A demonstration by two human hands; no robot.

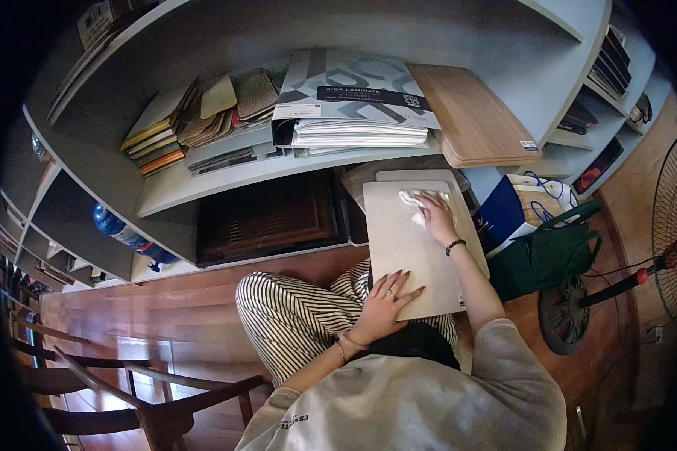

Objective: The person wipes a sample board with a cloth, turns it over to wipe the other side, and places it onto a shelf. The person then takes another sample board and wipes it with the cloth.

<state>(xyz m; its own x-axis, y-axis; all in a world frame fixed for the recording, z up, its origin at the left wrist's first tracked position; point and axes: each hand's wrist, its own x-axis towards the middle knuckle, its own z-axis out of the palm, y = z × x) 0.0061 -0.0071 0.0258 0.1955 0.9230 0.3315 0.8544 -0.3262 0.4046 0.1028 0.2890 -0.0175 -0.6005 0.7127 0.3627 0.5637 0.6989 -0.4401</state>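
Observation:
A pale, wood-grained board [399, 240] with rounded corners lies tilted across my lap, its far end near the shelf. My left hand [384, 304] rests on its near left part, fingers spread flat. Toward the far right corner, my right hand [436, 214] presses a crumpled white tissue [412, 198] onto the surface. Fingers cover part of the tissue. Behind the far edge shows another pale board [421, 175], mostly hidden by the first.
Ahead, a grey shelf [226, 185] bears a thick binder [353, 90], stacked sample pieces [158, 128] and brown wooden boards [481, 113]. To the right stand a blue-and-white paper bag [508, 210], a green bag [553, 259] and a fan [669, 225]. A wooden chair [158, 413] is at lower left.

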